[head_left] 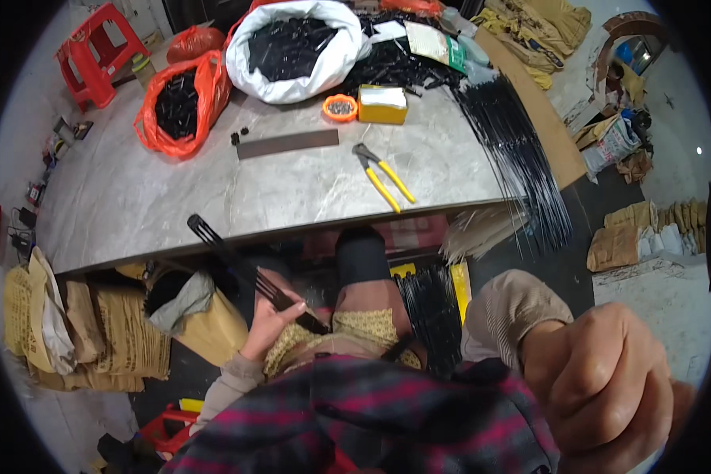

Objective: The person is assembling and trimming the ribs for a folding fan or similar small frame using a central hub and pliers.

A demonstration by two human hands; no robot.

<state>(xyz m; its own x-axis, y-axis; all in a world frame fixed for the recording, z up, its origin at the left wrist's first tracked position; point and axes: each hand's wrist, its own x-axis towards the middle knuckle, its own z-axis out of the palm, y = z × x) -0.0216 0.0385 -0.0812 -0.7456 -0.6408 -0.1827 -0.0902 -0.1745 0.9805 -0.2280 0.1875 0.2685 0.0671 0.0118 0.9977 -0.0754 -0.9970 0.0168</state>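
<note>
Several thin black rods (245, 268) sat gripped in your left hand (272, 320) at lower centre, tips slanting up-left over the table edge (173, 237). Your right hand (608, 379), lower right, was fisted; I couldn't tell what it held. Judging by the long rod bundle (513, 150) upper right and the full bags (292, 47) above, plenty remained.

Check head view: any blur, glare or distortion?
Head view: heavy fisheye bend, table edge curves, corners vignetted black; right hand close to the lens, oversized and soft; left hand with black rods fairly sharp; mild sheen on the grey tabletop, no hard glare.
</note>
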